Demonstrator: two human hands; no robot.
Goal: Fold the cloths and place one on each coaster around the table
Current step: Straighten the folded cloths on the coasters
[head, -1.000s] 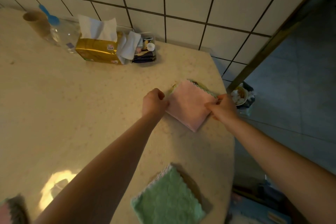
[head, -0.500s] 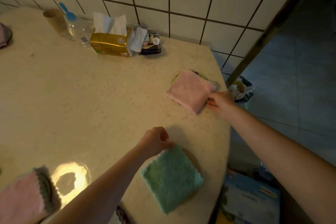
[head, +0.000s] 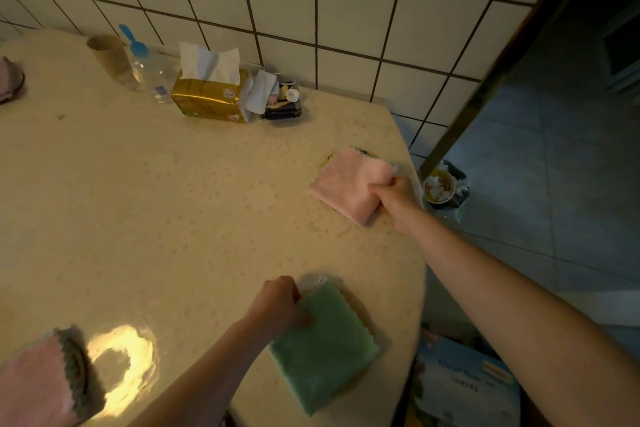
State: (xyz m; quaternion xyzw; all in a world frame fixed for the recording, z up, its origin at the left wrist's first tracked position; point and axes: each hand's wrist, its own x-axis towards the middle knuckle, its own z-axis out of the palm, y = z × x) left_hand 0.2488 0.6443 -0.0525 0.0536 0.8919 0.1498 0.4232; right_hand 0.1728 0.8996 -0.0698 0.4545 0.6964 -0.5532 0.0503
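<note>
The right hand (head: 394, 196) pinches the near-right corner of the folded pink fleece cloth (head: 349, 185), lying on a coaster near the beige table's (head: 173, 201) right edge. Nearer along that edge, the left hand (head: 278, 303) curls onto the folded green fleece cloth's (head: 323, 347) left corner, the cloth stretching right of its grip.

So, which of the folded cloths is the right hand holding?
The pink cloth near the wall; the right hand grips its edge. The left hand holds the green cloth.

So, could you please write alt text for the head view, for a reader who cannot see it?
A person's right hand grips a folded pink cloth near the table edge, while the left hand grips a folded green cloth nearer the camera. A tissue box and bottle stand by the tiled wall.
</note>
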